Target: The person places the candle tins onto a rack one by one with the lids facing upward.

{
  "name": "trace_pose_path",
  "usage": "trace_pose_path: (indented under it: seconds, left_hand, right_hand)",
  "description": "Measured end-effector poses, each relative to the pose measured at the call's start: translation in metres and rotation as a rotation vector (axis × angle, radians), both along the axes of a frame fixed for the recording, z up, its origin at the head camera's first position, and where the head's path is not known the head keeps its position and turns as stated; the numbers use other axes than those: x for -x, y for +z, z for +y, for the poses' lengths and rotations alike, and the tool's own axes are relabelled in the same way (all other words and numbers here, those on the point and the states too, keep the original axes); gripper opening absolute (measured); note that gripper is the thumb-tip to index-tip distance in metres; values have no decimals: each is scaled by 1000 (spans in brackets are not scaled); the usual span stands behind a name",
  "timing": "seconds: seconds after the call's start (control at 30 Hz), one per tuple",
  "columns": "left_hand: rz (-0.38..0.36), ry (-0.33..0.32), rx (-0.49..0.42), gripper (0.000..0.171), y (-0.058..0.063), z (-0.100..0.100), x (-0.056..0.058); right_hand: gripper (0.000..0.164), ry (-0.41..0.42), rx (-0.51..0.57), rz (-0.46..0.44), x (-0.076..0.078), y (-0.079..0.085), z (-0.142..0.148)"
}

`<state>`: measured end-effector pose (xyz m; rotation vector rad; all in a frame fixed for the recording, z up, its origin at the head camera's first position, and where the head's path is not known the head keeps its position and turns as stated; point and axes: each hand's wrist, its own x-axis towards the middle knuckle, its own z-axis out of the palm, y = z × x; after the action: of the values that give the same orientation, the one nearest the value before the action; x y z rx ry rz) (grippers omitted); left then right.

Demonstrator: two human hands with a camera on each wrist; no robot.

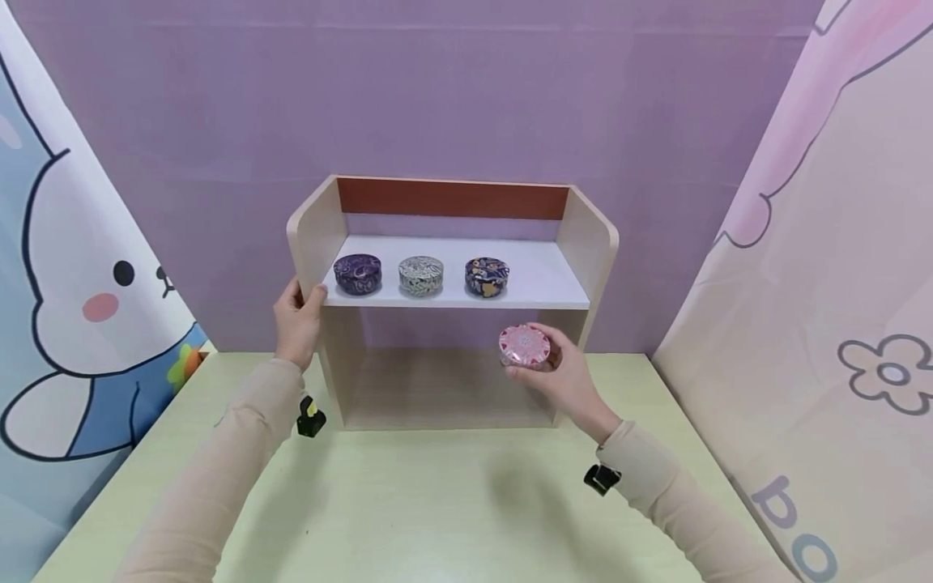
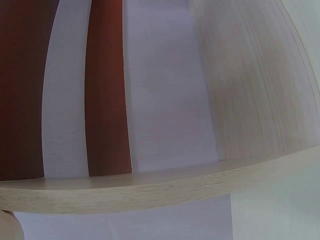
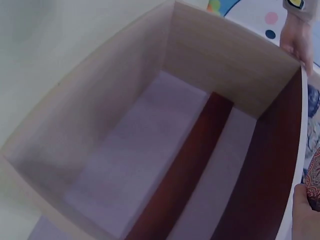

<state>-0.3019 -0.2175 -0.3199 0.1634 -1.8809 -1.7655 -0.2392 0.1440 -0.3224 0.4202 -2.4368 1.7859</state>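
My right hand (image 1: 568, 382) pinches a round pink patterned tin (image 1: 525, 346) between thumb and fingers, in front of and below the upper board's right part. My left hand (image 1: 297, 328) grips the left side panel of a small wooden shelf unit (image 1: 331, 356), its thumb at the front edge. On the white upper board (image 1: 543, 267) stand three round tins in a row: a dark purple one (image 1: 358, 274), a pale grey-green one (image 1: 420, 276) and a navy floral one (image 1: 487, 278). Only a bit of the left hand (image 2: 10, 227) shows in the left wrist view.
The unit stands on a pale table (image 1: 408, 502), against a purple backdrop (image 1: 466, 97). A red-brown strip (image 1: 452, 198) spans its upper back. Printed cloths hang on both sides, a cartoon animal on the left cloth (image 1: 87, 267) and a flower on the right cloth (image 1: 809, 308).
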Motion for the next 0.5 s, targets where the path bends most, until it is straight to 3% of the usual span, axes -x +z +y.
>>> trace_pose_path:
  seconds: [0.5]
  left_hand:
    - [-6,-5,-8,41,1,1,-2]
  right_hand:
    - [70,-125,-7,52,24,39,21]
